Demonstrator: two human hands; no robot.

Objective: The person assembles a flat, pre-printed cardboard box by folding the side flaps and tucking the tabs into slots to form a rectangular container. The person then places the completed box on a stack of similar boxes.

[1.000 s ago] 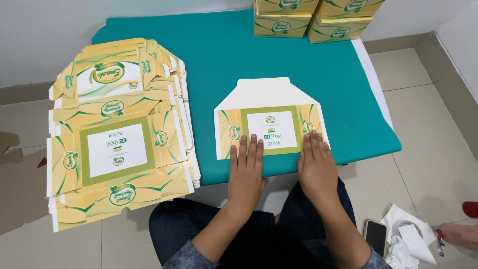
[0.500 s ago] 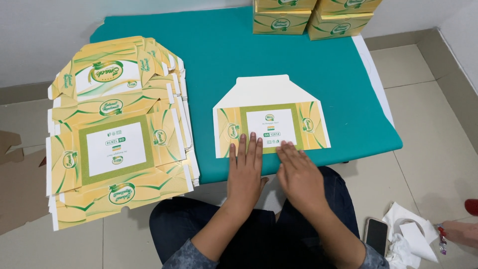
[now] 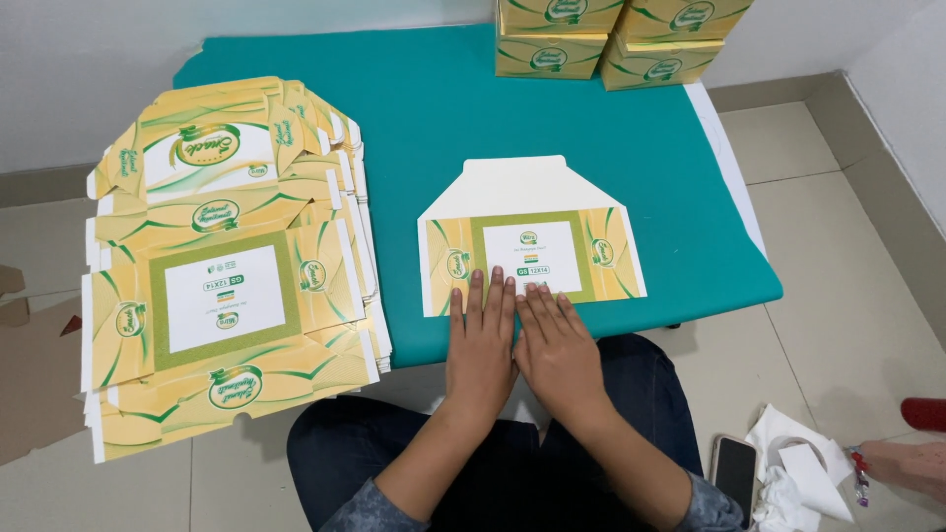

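With both palms flat side by side, left hand (image 3: 480,347) and right hand (image 3: 557,350), I'm pressing the folded carton blank (image 3: 532,241), lying lengthwise left-to-right just above them at frame centre.

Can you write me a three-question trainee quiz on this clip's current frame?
1. True or false: both hands lie flat, side by side, on the near edge of the folded carton blank.
2. Where is the stack of unfolded blanks? A) to the person's left, B) on the far right of the table, C) on the person's lap.
3. Fill in: the finished boxes stand at the ___ edge of the teal table.

Key
1. True: the left hand and the right hand press palms down, next to each other.
2. A.
3. Far.
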